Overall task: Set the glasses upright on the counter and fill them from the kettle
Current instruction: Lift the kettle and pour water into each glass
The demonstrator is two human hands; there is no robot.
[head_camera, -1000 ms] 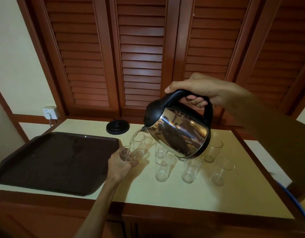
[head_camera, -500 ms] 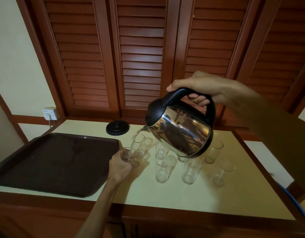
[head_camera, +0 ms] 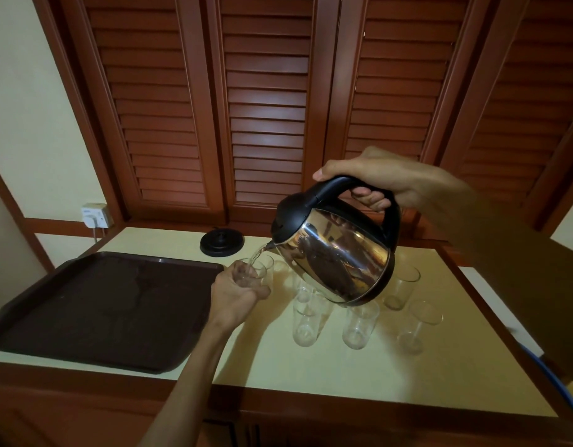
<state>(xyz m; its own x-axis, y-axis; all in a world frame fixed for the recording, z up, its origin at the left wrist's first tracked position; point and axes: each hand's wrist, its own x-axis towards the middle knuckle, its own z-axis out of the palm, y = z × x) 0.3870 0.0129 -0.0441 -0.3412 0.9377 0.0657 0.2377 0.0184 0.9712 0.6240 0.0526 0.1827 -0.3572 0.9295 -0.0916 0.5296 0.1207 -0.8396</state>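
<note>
Kettle (head_camera: 335, 256): tipped spout-down over the bench (head_camera: 278, 356), steel body, black lid and handle; thin stream leaving the spout.
Right hand (head_camera: 380, 182): wrapped round the black handle, carrying the tilt.
Left hand (head_camera: 238, 293): clasped round held glass (head_camera: 251, 274), kept just under the spout, likely to catch the stream cleanly.
Other glasses (head_camera: 359, 327): upright, clear, apparently unfilled, clustered below the kettle.
Tray (head_camera: 95, 308): left of the glasses.
Kettle base (head_camera: 222, 241): behind the glasses.

One steel kettle (head_camera: 335, 253), one black kettle base (head_camera: 222, 242), one dark tray (head_camera: 95, 309) and one wall socket (head_camera: 95, 215) are seen. At least seven clear glasses (head_camera: 306, 324) are counted; others may be hidden behind the kettle. Two hands (head_camera: 236, 296) are shown.
</note>
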